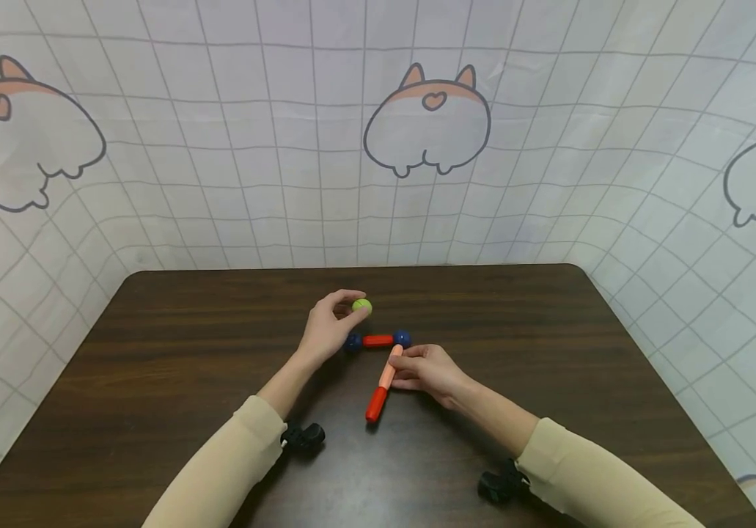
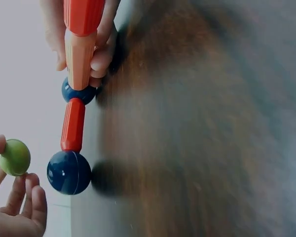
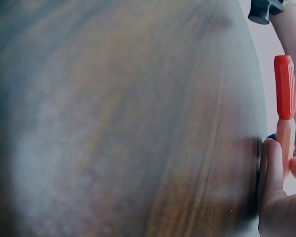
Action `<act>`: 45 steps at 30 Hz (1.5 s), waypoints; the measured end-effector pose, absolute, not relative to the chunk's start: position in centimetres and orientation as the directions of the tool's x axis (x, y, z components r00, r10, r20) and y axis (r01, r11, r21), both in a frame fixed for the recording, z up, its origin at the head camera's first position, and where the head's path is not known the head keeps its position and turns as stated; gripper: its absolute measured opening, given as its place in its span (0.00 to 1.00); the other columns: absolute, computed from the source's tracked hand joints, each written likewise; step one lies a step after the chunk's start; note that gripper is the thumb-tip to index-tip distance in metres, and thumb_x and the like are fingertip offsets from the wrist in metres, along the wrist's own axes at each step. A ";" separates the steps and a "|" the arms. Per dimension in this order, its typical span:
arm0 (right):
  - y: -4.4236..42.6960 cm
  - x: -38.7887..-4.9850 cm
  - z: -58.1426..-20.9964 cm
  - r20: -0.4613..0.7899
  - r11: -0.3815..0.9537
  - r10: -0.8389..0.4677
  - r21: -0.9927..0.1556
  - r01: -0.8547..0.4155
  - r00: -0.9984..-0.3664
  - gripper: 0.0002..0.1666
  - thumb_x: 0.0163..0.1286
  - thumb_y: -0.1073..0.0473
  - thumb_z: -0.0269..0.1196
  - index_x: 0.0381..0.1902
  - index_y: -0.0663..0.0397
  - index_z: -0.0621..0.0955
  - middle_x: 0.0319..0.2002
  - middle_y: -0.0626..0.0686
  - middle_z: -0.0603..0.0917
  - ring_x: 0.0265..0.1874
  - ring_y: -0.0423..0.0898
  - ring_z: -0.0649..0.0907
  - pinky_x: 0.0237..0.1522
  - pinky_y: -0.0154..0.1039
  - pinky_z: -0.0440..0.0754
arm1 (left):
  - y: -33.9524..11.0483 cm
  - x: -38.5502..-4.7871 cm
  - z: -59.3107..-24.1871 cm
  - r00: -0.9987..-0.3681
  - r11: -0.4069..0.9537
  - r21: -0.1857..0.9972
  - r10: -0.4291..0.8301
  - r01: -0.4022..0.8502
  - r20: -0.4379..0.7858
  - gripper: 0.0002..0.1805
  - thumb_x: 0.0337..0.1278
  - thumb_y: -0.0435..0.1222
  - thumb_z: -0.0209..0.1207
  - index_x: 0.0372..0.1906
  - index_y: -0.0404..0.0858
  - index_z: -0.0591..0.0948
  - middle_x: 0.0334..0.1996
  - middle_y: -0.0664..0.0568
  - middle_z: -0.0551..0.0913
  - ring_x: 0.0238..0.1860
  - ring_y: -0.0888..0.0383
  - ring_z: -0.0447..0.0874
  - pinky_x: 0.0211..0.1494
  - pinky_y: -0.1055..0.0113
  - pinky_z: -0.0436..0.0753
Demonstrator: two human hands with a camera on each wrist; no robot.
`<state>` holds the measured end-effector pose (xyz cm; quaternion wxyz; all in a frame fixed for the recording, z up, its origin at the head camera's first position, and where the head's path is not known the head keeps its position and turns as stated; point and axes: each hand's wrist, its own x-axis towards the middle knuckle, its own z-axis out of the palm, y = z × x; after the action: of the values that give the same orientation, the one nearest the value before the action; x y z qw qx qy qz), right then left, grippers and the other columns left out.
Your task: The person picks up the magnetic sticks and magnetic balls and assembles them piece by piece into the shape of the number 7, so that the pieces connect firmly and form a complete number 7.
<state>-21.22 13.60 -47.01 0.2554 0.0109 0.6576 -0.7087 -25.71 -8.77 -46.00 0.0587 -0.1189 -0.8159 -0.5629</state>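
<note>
My left hand (image 1: 326,325) pinches a small green ball (image 2: 16,157) between thumb and fingers, above the tabletop. In front of it lies a red rod (image 1: 378,340) with a dark blue ball (image 2: 69,172) at its left end and another blue ball (image 1: 402,338) at its right end. Thumb and fingers of my right hand (image 1: 432,374) pinch a peach rod (image 1: 387,372), whose far end meets the right blue ball. A second red rod (image 1: 376,405) continues from the peach one toward me. Whether the peach rod is fixed to the ball I cannot tell.
Everything stands over a dark brown wooden table (image 1: 173,345) with rounded far corners. A white gridded curtain (image 1: 232,147) with cartoon animal drawings hangs behind and beside it. Black wrist devices (image 1: 303,437) are strapped below both sleeves.
</note>
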 end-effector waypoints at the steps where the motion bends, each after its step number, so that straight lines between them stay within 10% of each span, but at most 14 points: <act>1: 13.6 -21.2 -47.0 -0.346 -0.002 -0.350 -0.929 0.370 -0.871 0.22 0.77 0.65 0.61 0.59 0.80 0.73 0.44 0.63 0.85 0.39 0.48 0.89 0.47 0.42 0.85 | -8.9 -25.5 -46.0 -0.963 0.335 0.904 0.127 0.266 0.236 0.18 0.70 0.43 0.66 0.59 0.41 0.83 0.51 0.50 0.82 0.51 0.52 0.80 0.57 0.54 0.78; 45: 13.5 -21.7 -47.3 -0.352 0.025 -0.325 -0.931 0.364 -0.878 0.20 0.77 0.64 0.62 0.57 0.77 0.75 0.42 0.61 0.85 0.38 0.47 0.89 0.45 0.41 0.85 | -12.2 -18.1 -45.8 -0.896 0.360 0.890 0.431 0.279 0.107 0.21 0.65 0.39 0.69 0.58 0.32 0.83 0.50 0.49 0.84 0.49 0.54 0.84 0.54 0.63 0.83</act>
<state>-21.72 13.51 -47.34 0.2469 0.0144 0.6718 -0.6982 -18.10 -12.20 -45.85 -0.0725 -0.2162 -0.8214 -0.5227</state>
